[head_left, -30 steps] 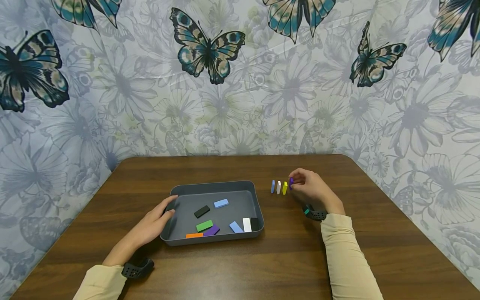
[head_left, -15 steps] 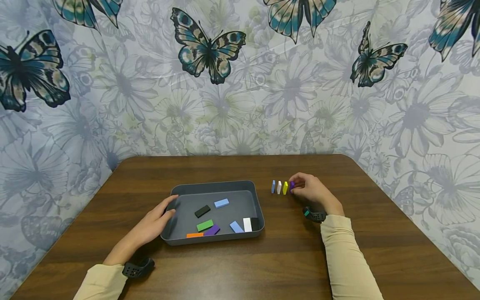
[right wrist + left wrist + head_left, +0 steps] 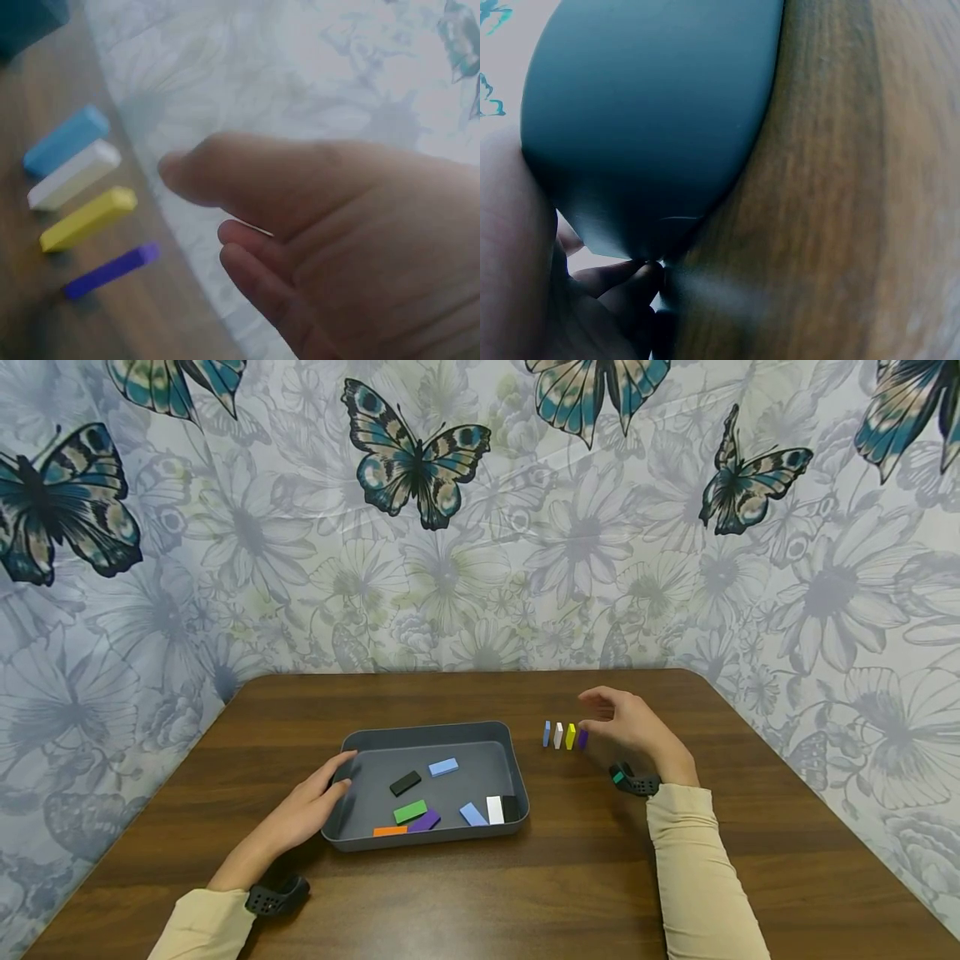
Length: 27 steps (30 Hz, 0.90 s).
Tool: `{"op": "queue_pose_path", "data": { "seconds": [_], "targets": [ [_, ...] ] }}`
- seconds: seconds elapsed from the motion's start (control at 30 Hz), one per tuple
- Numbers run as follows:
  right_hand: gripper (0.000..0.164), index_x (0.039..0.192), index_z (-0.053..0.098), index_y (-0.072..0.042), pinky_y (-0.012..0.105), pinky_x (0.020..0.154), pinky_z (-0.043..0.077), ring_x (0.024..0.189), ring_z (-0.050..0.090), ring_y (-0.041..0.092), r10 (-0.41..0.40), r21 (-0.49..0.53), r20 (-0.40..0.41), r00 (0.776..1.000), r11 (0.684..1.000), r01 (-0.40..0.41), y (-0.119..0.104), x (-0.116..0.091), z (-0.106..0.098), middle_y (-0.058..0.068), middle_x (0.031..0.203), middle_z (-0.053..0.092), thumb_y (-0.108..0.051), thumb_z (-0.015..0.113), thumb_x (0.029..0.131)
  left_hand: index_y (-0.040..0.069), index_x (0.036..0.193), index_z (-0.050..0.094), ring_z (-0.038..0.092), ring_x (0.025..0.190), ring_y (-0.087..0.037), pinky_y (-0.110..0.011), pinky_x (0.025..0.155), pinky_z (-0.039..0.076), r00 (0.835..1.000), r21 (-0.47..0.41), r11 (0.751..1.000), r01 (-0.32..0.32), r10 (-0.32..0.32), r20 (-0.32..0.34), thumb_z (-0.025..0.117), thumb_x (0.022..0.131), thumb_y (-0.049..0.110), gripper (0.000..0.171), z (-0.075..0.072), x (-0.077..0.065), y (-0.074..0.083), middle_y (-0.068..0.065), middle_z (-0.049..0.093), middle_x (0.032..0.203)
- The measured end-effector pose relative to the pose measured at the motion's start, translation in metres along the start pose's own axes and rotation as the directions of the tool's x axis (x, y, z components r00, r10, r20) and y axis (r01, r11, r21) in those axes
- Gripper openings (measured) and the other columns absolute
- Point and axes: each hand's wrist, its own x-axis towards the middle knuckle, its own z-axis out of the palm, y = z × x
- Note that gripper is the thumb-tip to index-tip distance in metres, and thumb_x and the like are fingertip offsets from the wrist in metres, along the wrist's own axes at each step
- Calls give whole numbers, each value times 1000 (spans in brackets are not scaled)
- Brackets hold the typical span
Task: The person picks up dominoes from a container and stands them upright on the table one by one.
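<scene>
- Purple block [image 3: 582, 740] stands on end on the wooden table [image 3: 585, 877], long axis vertical, closing the right end of a row of 4.
- Right hand [image 3: 636, 727] is the nearer of the 2 by far; its thumb and fingers are parted and hold nothing. In the head view the purple block sits just left of and below the thumb tip; the right wrist view shows a gap between them.
- Leftward from it stand the yellow block [image 3: 571, 736], the white block [image 3: 558, 735] and the blue block [image 3: 547, 733], all upright, side by side, narrow gaps between.
- Left hand [image 3: 303, 806] is well apart from the row, gripping the left side of the dark-grey tray [image 3: 457, 789], thumb over the rim; some fingers are hidden.
- Among the tray's 8 blocks, the black block [image 3: 511, 808] at the near right corner lies closest to the right hand, long axis pointing roughly toward the person.
</scene>
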Motion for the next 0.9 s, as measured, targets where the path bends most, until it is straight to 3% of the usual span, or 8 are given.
{"op": "queue_pose_path", "data": {
  "seconds": [0.2,0.4,0.9],
  "targets": [
    [46,138,60,-9,56,109,47,130,59,43,-48,-27,-39,998,999,47,-21,0,-8,17,143,61,-23,74,97,13,164,22,22,153,-49,-71,116,27,1000,-2,1000,13,-13,13,41,112,32,58,1,0,0,-23,20,169],
    [42,137,62,-6,54,106,50,125,63,40,-148,-55,-49,988,988,145,-49,0,-13,18,138,64,-19,72,98,13,164,22,22,153,-49,-71,116,27,1000,-2,1000,12,-12,12,41,112,32,59,1,2,-1,-24,20,169],
    [36,130,67,-9,49,104,52,120,67,29,-274,-81,61,960,957,278,-101,1,8,7,128,70,-17,75,96,13,164,24,23,153,-48,-70,116,28,1000,1,1000,-4,4,-3,41,112,30,57,1,2,-3,-23,22,168]
  ]
}}
